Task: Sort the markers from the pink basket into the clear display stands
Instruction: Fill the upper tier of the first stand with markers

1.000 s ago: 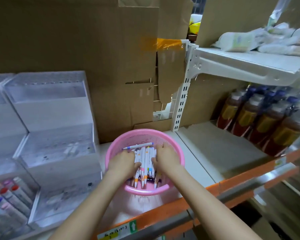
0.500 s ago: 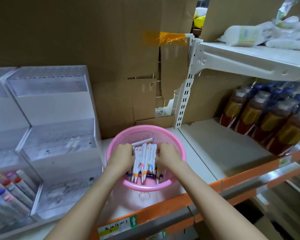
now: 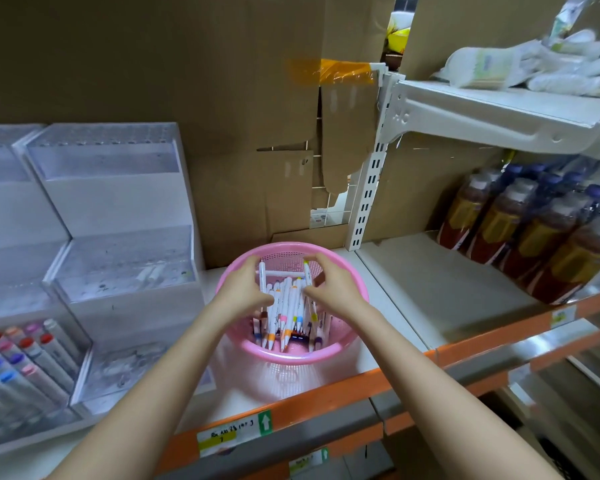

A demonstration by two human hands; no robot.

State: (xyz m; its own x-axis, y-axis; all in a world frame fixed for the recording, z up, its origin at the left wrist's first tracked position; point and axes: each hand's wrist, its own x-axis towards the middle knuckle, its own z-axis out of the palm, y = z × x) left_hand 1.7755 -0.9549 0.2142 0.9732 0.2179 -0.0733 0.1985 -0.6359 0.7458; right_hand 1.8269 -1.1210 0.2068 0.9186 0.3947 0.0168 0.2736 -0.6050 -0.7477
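Two grips curled round markers: left hand, right hand | pink basket between clear stands, bottles

left hand — curled, gripping | right hand — curled, pinching

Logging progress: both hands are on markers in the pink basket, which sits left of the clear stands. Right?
No: the head view shows the pink basket right of the clear stands. The left hand and right hand are on markers in it.
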